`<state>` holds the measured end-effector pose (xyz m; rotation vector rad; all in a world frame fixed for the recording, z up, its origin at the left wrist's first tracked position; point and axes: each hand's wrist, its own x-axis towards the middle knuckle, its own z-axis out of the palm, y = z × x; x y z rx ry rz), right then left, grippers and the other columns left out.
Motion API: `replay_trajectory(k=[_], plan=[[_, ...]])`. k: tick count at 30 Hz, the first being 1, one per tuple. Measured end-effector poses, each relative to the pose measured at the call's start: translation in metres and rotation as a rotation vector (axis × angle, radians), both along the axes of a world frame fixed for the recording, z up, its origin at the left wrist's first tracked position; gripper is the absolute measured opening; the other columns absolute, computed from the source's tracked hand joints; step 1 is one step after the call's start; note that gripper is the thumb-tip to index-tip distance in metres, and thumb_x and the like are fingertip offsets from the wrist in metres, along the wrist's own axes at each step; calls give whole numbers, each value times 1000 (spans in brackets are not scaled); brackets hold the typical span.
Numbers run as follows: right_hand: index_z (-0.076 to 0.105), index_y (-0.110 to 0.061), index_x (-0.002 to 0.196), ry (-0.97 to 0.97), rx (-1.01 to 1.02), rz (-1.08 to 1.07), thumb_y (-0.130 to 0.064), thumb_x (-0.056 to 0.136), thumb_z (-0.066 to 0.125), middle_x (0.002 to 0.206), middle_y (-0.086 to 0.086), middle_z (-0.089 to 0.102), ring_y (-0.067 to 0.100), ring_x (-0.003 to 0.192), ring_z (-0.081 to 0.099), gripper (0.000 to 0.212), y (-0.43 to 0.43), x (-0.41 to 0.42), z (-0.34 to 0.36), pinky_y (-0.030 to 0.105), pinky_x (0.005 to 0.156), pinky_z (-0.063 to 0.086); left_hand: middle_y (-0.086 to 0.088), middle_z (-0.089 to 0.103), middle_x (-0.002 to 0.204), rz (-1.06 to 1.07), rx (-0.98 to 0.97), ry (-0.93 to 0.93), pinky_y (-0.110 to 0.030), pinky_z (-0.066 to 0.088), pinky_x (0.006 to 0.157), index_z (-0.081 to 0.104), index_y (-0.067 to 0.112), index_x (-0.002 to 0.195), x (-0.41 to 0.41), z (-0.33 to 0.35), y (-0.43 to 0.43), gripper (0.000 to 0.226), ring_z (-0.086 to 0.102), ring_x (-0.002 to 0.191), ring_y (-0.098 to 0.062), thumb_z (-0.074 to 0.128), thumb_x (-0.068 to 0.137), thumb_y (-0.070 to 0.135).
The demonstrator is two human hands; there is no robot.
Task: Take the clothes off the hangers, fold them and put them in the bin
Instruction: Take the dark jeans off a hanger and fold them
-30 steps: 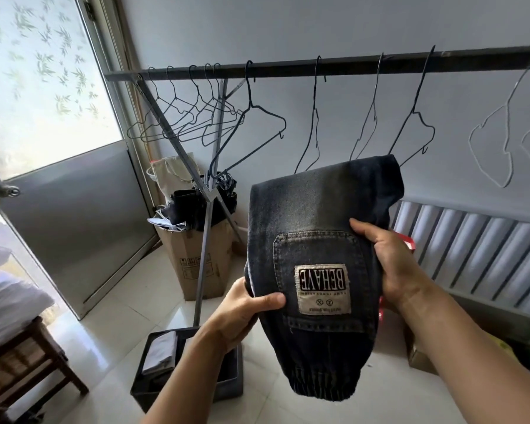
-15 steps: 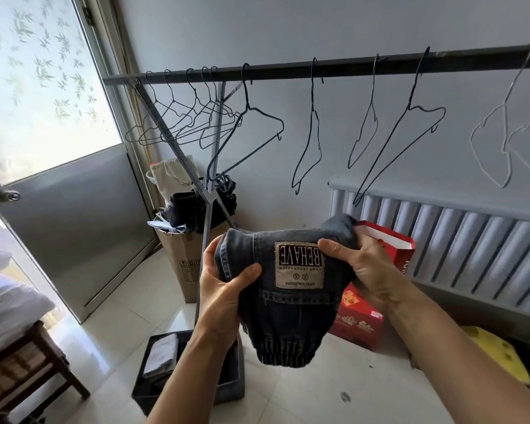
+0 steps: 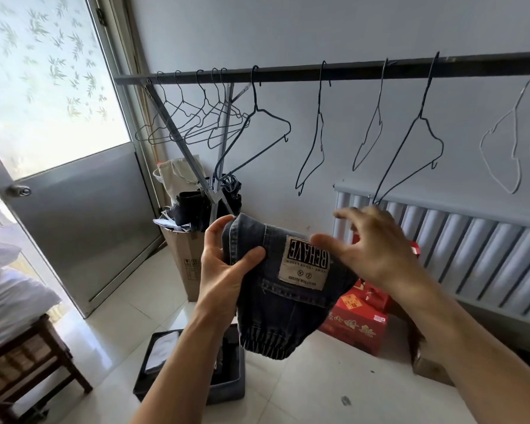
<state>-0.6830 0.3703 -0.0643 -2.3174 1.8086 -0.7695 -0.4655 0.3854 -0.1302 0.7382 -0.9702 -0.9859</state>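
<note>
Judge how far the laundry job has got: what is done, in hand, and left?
Done: every hanger in view on the rail is bare, and a light folded garment lies in the bin. In hand: the left hand grips the folded jeans; the right hand is open. Left: put the jeans in the bin.

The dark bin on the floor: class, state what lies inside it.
Inside the bin, a pale folded cloth shows, with something dark beside it. The left forearm and the folded jeans cover the middle and far right corner, so the rest cannot be seen.
</note>
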Motion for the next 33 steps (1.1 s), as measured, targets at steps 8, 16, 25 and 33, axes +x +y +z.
replay_trajectory(k=[8, 16, 25, 33], plan=[[24, -31, 149, 162, 147, 329, -55, 68, 78, 125, -2, 63, 20, 108, 62, 100, -1, 42, -3, 39, 96, 49, 0, 68, 101, -67, -20, -70, -41, 59, 78, 51, 18, 128, -5, 7, 2, 72, 67, 94, -24, 83, 62, 16], [54, -29, 84, 2, 77, 267, -32, 77, 73, 75, -10, 60, 11, 69, 60, 21, -4, 52, -17, 24, 57, 40, -10, 66, 100, 182, 91, -263, -28, 58, 72, 53, 20, 119, -3, 18, 1, 46, 68, 84, -15, 76, 80, 27], [49, -17, 133, 119, -263, 156, -35, 90, 59, 109, 3, 68, 22, 100, 62, 48, 11, 89, -30, 37, 82, 54, -4, 53, 127, 41, 517, -187, -44, 60, 80, 41, 26, 120, -22, 1, 11, 98, 62, 111, -21, 69, 48, 86], [36, -19, 146, 170, -176, 461, -55, 84, 48, 126, 2, 53, 19, 114, 48, 73, 19, 133, -51, 38, 98, 46, -24, 60, 130, 102, 526, 303, -47, 54, 93, 59, 8, 129, 30, -9, 0, 94, 65, 109, -37, 83, 58, 65]])
